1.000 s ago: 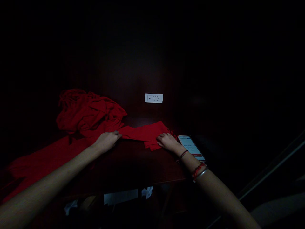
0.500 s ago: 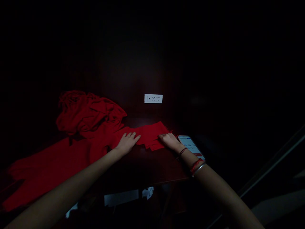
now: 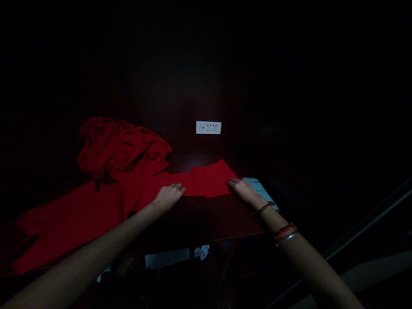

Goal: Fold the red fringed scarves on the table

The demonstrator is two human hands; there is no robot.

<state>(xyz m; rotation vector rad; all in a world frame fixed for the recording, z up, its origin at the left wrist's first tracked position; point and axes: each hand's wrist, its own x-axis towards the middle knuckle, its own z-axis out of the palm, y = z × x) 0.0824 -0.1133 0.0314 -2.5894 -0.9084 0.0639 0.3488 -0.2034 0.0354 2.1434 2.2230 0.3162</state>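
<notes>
A red scarf [image 3: 210, 177] lies folded flat on the dark table, its body running left in a long strip. My left hand [image 3: 169, 197], with a ring on one finger, is closed on the scarf's near edge. At the right end, my right hand [image 3: 243, 190] pinches the scarf's corner, fingers pressed together; bracelets circle that wrist. Behind and to the left, a crumpled heap of red fabric [image 3: 124, 148] touches or joins the strip; I cannot tell which.
A lit phone [image 3: 264, 192] showing a timer lies just right of my right hand, partly covered by it. The dark table [image 3: 209, 219] ends at a front edge below my hands. A white wall socket [image 3: 208, 127] is behind. Pale papers [image 3: 167, 257] show under the table.
My right hand has moved right, drawing the scarf's end straighter and flatter. My left hand's fingers, spread on the cloth before, have closed at its near edge.
</notes>
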